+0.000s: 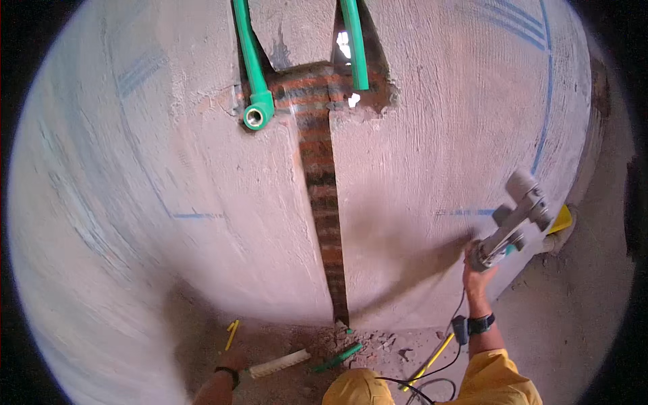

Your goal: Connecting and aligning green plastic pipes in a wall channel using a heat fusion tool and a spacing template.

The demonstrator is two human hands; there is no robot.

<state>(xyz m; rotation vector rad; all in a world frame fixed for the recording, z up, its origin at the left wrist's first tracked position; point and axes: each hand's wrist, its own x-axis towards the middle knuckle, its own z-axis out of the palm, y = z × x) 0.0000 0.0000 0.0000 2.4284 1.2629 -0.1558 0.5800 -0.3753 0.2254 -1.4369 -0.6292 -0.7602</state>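
My right hand is closed round the handle of a grey pipe welding iron, raised in front of the wall at the right. Round heating dies stick out at its head, and a dark cable hangs from it. At the lower left my left hand reaches down into shadow near the floor; its fingers are too dark to make out. Beside it lies a pale ribbed piece. In the wall, a green pipe ends in an elbow fitting. To its right another green pipe ends in a plain cut.
A chased groove exposing brick runs down the plastered wall. Rubble, a green pipe offcut and a yellow stick lie along its foot. Cable loops cross the floor. Something yellow stands at the far right.
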